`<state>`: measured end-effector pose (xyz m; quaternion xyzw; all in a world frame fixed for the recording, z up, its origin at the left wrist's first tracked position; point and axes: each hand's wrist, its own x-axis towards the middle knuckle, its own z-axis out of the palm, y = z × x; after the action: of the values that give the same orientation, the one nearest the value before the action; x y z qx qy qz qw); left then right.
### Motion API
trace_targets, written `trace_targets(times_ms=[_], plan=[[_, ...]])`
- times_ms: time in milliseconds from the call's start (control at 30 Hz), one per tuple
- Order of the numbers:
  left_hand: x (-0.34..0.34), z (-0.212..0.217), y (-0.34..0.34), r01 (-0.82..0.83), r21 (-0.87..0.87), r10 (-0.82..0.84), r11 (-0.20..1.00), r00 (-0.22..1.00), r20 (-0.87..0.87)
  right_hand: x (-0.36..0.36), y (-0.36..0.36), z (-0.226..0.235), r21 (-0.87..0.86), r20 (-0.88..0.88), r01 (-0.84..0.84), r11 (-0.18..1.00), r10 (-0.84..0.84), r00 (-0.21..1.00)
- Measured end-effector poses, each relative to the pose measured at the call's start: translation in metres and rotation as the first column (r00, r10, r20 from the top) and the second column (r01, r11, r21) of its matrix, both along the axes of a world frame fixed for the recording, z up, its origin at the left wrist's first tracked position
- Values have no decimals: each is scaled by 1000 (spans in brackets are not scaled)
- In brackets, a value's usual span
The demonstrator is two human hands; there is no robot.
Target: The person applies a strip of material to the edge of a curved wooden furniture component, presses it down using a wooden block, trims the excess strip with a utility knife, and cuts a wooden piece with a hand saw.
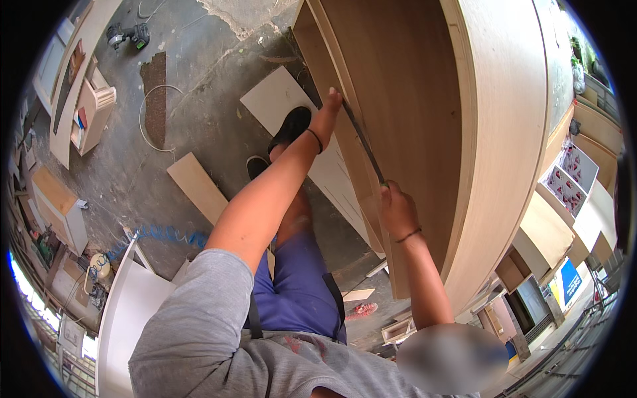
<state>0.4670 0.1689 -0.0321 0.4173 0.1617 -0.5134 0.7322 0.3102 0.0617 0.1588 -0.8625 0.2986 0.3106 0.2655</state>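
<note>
My right hand is closed round the handle of a long dark flat file; a bit of green shows at the handle. My left hand pinches the far end of the same file, its fingers partly hidden. The file lies slantwise along the edge of an open wooden cabinet, close to a narrow pale wood rail. Whether its whole length touches the wood, I cannot tell.
White boards lie on the concrete floor beside my feet, with a wooden plank to the left. A cordless drill, a loose pale cable and a coiled blue air hose are farther left. Wooden drawer boxes stand beyond.
</note>
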Motion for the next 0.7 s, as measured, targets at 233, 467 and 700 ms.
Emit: trace_targets(times_ms=[233, 467, 700], plan=[[-41, 54, -1, 41, 116, -40, 992, 999, -11, -38, -7, 51, 107, 201, 43, 993, -64, 978], [-43, -31, 0, 80, 177, -102, 981, 988, 117, -53, -13, -41, 17, 183, -159, 987, 154, 971], [-82, 33, 0, 66, 157, -85, 985, 990, 114, -86, -7, 7, 108, 292, -42, 993, 9, 956]])
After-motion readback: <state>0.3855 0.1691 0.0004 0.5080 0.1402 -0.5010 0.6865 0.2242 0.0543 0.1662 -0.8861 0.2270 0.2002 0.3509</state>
